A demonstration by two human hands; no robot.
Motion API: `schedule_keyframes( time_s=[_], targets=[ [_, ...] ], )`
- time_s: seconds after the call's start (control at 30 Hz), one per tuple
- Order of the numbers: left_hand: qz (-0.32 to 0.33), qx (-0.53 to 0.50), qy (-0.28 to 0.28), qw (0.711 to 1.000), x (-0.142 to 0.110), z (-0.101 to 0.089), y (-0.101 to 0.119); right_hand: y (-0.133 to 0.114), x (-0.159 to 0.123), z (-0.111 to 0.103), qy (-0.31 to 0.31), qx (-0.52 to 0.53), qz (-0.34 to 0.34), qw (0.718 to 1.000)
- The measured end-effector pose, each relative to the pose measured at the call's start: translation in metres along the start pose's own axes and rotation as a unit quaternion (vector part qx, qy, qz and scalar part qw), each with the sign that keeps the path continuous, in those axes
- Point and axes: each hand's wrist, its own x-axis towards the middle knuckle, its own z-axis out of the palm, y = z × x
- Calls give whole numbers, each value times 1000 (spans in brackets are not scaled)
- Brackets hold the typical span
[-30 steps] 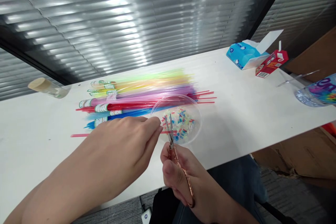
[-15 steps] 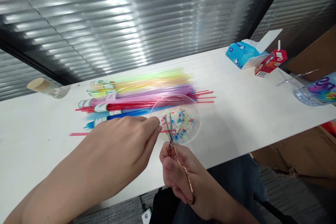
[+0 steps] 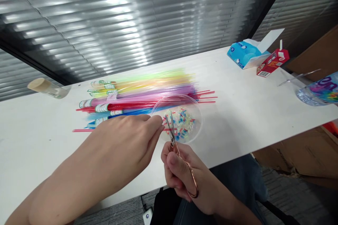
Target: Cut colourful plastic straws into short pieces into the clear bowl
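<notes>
My left hand [image 3: 124, 147] pinches a thin red straw [image 3: 81, 130] that lies across the white table [image 3: 250, 112], its tip reaching over a clear plastic bowl [image 3: 196, 110]. My right hand [image 3: 185, 177] grips rose-gold scissors [image 3: 175, 147] with the blades slightly apart around the straw's end, just over the bowl. The bowl holds several short cut straw pieces in red, blue and pale colours [image 3: 182, 123].
Wrapped bundles of coloured straws [image 3: 142, 93] lie behind the bowl. A jar with a tan lid [image 3: 47, 88] lies at far left. A blue tissue box [image 3: 244, 54] and a red carton [image 3: 271, 63] stand at far right, by a plastic bag [image 3: 320, 93]. Cardboard boxes stand beyond the table edge.
The red straw has slid a little to the right through my left fingers. The scissors have tilted slightly and my right hand shifted a bit upward.
</notes>
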Motion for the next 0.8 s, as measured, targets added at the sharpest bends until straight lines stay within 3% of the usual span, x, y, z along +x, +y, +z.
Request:
schedule_keyframes(
  time_s=[0.37,0.8],
  targets=[
    [-33,27,-27,999,6,0,6,5,5,4,24,18,9,1000],
    [-28,-14,-42,999,5,-2,5,9,6,5,32,8,-11,999]
  ],
)
